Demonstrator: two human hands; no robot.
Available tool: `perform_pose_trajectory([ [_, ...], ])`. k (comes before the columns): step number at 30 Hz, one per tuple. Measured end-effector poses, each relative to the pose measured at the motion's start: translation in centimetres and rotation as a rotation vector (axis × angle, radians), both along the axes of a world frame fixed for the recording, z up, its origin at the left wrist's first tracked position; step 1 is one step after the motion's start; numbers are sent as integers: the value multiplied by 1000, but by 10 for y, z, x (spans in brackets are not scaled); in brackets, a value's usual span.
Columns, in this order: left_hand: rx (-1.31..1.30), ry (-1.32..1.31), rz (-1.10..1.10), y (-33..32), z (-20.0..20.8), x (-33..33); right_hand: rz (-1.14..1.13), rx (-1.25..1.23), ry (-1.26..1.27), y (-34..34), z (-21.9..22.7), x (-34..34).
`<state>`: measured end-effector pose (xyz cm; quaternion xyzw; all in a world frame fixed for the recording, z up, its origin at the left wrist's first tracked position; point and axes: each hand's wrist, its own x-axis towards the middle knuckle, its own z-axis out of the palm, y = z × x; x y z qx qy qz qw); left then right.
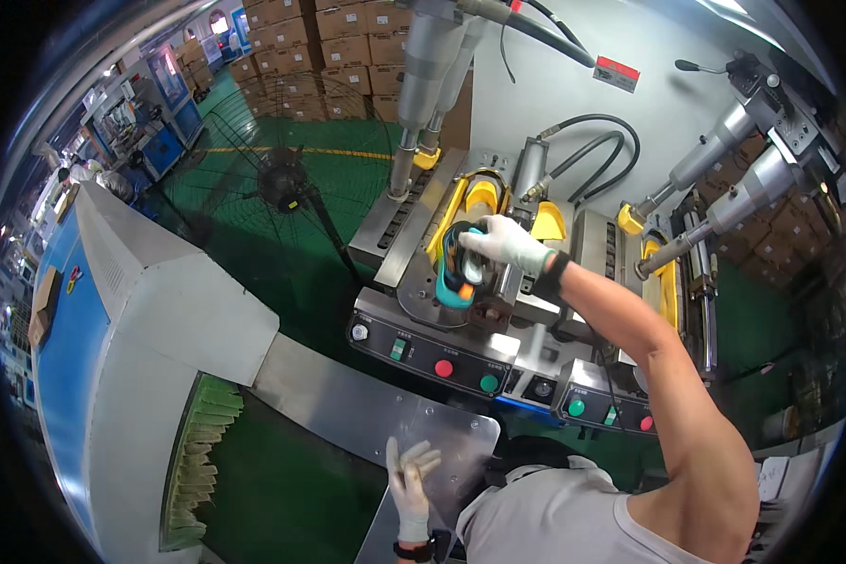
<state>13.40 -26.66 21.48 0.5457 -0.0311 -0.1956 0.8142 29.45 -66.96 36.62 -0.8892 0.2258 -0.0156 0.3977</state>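
My right hand (509, 242), in a white glove, reaches forward to the left station of a shoe press (415, 301). Its fingers are closed on a dark shoe (455, 273) with a teal end and an orange patch. The shoe tilts over the station, in front of its yellow pads (481, 197); whether it touches them is hidden. Lower down, my left hand (410, 475), also gloved, is held palm up with its fingers apart and nothing in it. It is beside the metal shelf (367, 404).
Control panels with a red button (444, 368) and green buttons line the press front. Metal cylinders (430, 75) stand above it. A grey-and-blue machine with green bristle-like strips (197, 451) is at left. A fan (282, 179) and stacked cartons (348, 52) stand behind.
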Motion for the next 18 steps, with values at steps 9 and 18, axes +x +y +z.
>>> perform_pose_trajectory([
  [9,390,379,259,54,-17,-61,-75,-431,252,-107,-102,141],
  [18,705,363,200,34,-78,-53,37,-589,387,-145,-149,192],
])
